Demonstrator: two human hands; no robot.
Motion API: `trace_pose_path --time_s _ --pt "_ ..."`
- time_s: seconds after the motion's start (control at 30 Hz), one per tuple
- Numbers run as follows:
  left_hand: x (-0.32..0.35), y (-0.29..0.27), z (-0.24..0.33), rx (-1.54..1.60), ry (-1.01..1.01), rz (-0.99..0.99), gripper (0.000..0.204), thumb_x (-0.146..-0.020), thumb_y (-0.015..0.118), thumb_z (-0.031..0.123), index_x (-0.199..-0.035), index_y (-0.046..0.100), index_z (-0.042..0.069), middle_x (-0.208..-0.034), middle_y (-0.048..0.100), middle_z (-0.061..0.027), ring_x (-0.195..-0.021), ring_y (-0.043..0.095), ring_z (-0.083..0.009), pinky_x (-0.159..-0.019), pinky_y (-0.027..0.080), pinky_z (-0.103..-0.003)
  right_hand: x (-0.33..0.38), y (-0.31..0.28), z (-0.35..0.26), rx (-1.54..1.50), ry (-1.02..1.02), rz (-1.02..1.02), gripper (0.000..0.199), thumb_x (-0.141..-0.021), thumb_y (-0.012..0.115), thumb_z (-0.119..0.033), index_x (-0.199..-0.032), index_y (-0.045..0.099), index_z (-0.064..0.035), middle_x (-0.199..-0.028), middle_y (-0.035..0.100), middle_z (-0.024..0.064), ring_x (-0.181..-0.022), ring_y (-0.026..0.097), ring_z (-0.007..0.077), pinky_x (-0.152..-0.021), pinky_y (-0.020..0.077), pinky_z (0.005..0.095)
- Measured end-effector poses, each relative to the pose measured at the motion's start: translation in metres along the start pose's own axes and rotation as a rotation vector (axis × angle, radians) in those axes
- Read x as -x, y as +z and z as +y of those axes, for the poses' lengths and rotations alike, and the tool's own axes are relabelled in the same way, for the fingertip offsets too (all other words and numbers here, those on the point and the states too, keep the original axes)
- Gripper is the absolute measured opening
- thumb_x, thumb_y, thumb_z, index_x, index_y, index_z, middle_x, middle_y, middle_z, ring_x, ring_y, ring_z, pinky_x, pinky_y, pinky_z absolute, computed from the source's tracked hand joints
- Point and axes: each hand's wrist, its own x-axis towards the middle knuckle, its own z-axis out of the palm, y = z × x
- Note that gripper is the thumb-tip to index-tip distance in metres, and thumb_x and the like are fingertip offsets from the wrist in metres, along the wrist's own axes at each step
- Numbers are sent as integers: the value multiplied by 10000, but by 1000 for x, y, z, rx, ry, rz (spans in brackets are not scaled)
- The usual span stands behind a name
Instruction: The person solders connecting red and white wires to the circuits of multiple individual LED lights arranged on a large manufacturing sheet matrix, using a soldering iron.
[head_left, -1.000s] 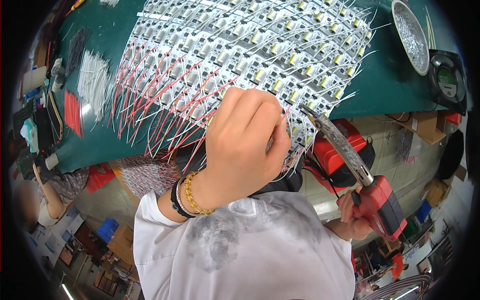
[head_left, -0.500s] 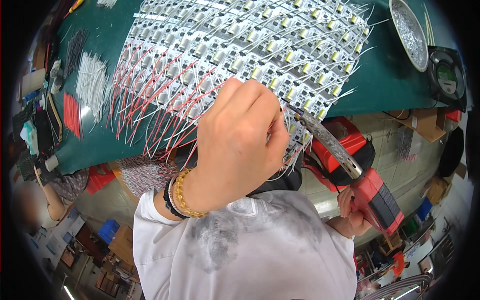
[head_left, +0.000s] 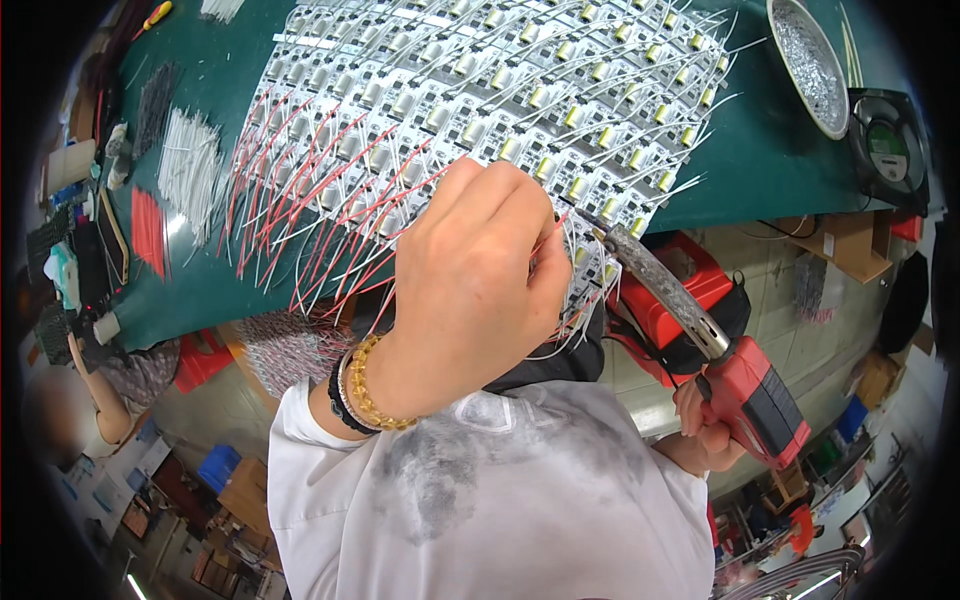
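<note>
A sheet of white circuit boards (head_left: 470,130) lies on the green tabletop, with rows of small yellow-sided parts and many red and white wires soldered along it. Over its near edge, my left hand (head_left: 480,280) is closed in a pinch, and a short bit of red wire (head_left: 560,219) shows at its fingertips. My right hand (head_left: 705,425) grips the red handle of a soldering gun (head_left: 755,400). The gun's metal barrel slants up to the left, and its tip meets the board beside my left fingertips. My left fingers hide part of the joint.
Bundles of red wires (head_left: 147,232), white wires (head_left: 188,165) and black wires (head_left: 155,105) lie on the left of the table (head_left: 740,180). An oval dish of silvery bits (head_left: 808,70) and a black fan-like device (head_left: 888,150) are at right. Another person's arm (head_left: 98,385) is at far left.
The whole view has shifted slightly. Both hands keep nearly the same pose, with the left fingertips and the soldering gun's tip still close together at the board.
</note>
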Motion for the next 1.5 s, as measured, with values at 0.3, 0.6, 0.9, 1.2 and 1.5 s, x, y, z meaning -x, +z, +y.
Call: trace_pose_path --time_s 0.3,0.6,0.9,1.2,1.5 --pt "1 2 -3 -2 22 -22 147 -718 660 -50 -710 540 35 -775 596 -66 -675 524 -244 -624 417 -339 15 22 -12 162 290 174 210 -828 567 -152 -675 482 -35 -693 443 17 -564 421 107 -525 323 257" --pt "3 6 -7 45 97 45 158 -716 659 -19 -713 509 32 -712 499 -79 -645 489 -264 -559 399 -368 30 25 -11 217 429 408 280 -862 610 -228 -725 510 -6 -688 444 25 -581 409 114 -520 309 266" --pt "1 3 -2 14 44 32 145 -719 666 -60 -720 547 24 -774 597 -81 -696 555 -247 -614 437 -336 67 5 11 266 55 198 225 -722 512 21 -618 332 -64 -658 312 -26 -591 346 85 -593 331 245" --pt "0 2 -2 14 42 -3 147 -716 667 -51 -715 541 25 -757 587 -78 -685 549 -251 -614 432 -340 18 -3 18 -174 26 -1 198 -726 516 -46 -606 364 -89 -553 439 7 -436 374 109 -450 319 265" --pt "0 -5 -1 5 98 13 103 -723 698 -52 -746 618 10 -817 633 -86 -714 592 -235 -620 457 -317 1 19 -11 -141 203 153 810 -878 558 -591 -1260 396 104 -499 454 -9 -384 417 104 -412 352 264"
